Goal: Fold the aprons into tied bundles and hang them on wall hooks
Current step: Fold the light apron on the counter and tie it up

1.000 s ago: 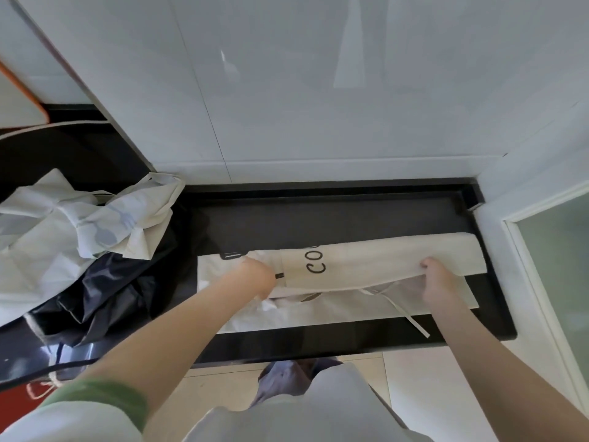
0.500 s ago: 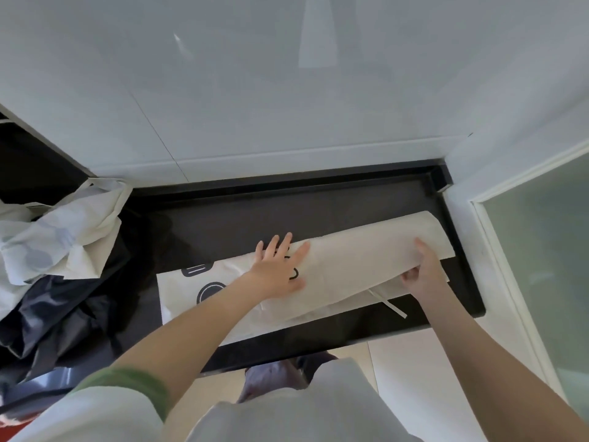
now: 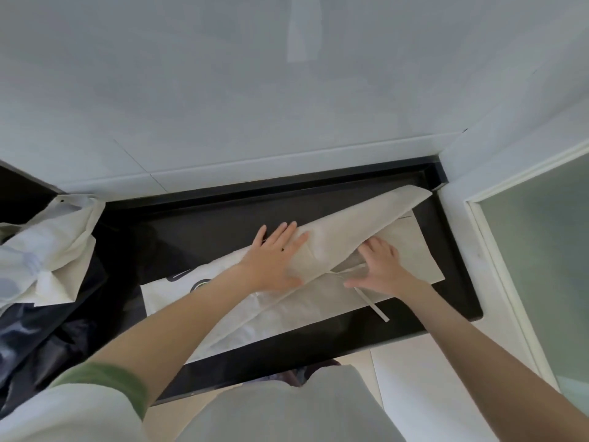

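A cream apron (image 3: 357, 231) with black print lies along the black counter (image 3: 197, 231), its upper layer folded over into a long slanted flap. My left hand (image 3: 274, 260) presses flat on the flap's left end with fingers spread. Just below the flap's lower edge, my right hand (image 3: 381, 266) rests on the apron's lower layer, fingers spread and holding nothing. A white apron tie (image 3: 373, 303) runs from under my right hand toward the counter's front edge.
A heap of other aprons, white (image 3: 47, 250) over dark navy (image 3: 41, 339), fills the counter's left end. A white tiled wall (image 3: 287, 106) rises behind the counter. At the right stands a frosted glass door (image 3: 541, 266) in a white frame.
My right hand has let go of the flap's right edge and moved left onto the lower layer. The flap's right end now lies farther back. My left hand stays pressed on the fold.
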Available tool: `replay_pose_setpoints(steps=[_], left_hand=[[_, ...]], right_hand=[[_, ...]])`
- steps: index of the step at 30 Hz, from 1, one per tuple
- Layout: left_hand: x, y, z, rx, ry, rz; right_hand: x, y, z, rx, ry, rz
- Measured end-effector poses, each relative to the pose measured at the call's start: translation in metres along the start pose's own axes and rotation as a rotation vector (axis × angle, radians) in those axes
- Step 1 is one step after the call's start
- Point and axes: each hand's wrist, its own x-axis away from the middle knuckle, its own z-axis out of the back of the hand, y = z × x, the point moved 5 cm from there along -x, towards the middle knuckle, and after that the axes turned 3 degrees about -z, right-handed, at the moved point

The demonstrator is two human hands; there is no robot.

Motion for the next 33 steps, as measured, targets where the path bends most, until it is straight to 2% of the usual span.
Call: replay_pose_setpoints(steps=[4,7,9,13,15,17,20,23,26,27,30,33], left_hand=[[0.019,0.020,-0.020,-0.171,-0.021,-0.060],[0.029,0.018,-0.027,-0.221,-0.029,-0.019],[0.032,0.013,-0.026,-0.190,-0.047,-0.031],[0.040,0.008,-0.017,-0.151,-0.065,-0.078],[0.043,0.009,-0.014,-0.048,-0.093,-0.122],[0.049,0.011,-0.013,0.051,-0.120,-0.188],[0.059,0.011,-0.020,0.098,-0.152,-0.259],[0.062,0.013,-0.027,0.101,-0.206,-0.283],[0.061,0.017,-0.031,0.073,-0.259,-0.318],[0.061,0.018,-0.033,0.060,-0.269,-0.319],[0.057,0.019,-0.034,0.036,-0.264,-0.292],[0.050,0.019,-0.017,0.228,-0.046,-0.200]], right_hand=[[0.008,-0.044,-0.013,0.141,0.052,0.121],[0.016,-0.064,-0.021,0.029,-0.065,0.141],[0.022,-0.069,-0.028,-0.095,-0.245,0.103],[0.041,-0.091,-0.044,-0.259,-0.718,0.099],[0.047,-0.098,-0.053,-0.354,-0.870,0.090],[0.050,-0.097,-0.057,-0.497,-0.934,0.048],[0.045,-0.077,-0.045,-0.778,-0.794,-0.038],[0.046,-0.043,-0.030,-1.230,-0.554,-0.222],[0.051,-0.002,-0.029,-1.765,-0.198,-0.449],[0.054,0.012,-0.031,-1.872,-0.054,-0.521],[0.061,0.043,-0.037,-1.892,0.258,-0.726],[0.066,0.059,-0.034,-1.798,0.419,-0.819]])
